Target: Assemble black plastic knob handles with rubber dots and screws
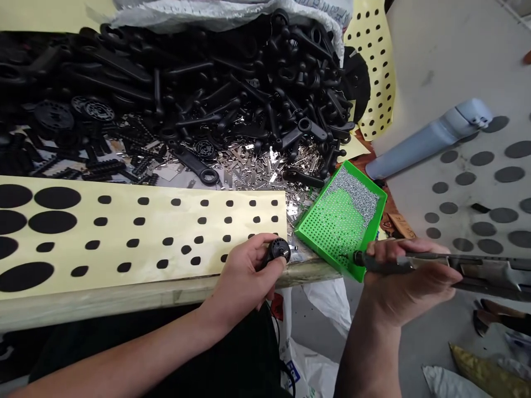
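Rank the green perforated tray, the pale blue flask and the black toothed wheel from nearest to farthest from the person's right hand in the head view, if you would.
From the right hand:
1. green perforated tray: just left, its edge partly behind the hand.
2. pale blue flask: ahead, lying on its side.
3. black toothed wheel: far left, among the black parts.

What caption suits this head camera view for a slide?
Left hand holds a round black part at the bench edge; right hand grips an electric screwdriver over a green tray of screws.
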`<state>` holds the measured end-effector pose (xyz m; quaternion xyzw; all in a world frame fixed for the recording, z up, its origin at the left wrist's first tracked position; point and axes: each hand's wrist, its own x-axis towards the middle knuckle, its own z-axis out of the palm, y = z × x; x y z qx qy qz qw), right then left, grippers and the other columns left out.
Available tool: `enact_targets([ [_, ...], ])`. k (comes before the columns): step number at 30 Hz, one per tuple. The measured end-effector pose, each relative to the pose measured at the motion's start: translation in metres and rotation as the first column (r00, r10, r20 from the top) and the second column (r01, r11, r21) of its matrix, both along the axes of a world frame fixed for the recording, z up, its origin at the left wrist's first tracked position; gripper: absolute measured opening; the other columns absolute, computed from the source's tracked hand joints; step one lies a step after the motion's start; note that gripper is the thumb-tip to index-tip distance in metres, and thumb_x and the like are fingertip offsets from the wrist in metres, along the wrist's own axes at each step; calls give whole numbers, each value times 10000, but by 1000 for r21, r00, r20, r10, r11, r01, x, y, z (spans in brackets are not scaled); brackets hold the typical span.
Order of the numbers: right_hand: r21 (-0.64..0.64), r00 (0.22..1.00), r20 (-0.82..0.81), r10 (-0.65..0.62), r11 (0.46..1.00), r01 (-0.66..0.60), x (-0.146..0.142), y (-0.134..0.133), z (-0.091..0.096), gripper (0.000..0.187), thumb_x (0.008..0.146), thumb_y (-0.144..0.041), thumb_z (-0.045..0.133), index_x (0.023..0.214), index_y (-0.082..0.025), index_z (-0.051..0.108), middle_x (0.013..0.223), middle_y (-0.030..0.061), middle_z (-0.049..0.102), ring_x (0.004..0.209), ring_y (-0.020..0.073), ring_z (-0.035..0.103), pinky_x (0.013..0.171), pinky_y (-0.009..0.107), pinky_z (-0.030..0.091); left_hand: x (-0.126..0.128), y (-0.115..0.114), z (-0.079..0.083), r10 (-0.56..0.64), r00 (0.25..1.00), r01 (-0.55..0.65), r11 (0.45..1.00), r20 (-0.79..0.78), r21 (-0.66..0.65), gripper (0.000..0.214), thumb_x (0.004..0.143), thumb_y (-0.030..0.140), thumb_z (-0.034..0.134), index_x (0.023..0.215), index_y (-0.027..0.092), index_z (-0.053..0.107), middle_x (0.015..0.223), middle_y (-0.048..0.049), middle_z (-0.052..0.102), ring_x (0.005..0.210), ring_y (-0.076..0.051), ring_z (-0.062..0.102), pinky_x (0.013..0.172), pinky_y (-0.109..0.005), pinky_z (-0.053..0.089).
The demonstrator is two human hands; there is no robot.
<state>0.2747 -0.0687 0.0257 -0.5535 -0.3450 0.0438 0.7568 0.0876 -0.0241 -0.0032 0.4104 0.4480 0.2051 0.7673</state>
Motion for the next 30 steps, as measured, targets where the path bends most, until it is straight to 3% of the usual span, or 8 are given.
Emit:
enact_targets([
  [30,-38,1000,27,4,999,-3,-3,3,-1,530,586,-677,718,688,-188,541,462,-90,461,361,72,411,388,240,343,0,0,1,-2,1000,2,1000,6,-5,350,734,285,606,1047,142,542,639,37,588,351,-66,469,282,-161,360],
])
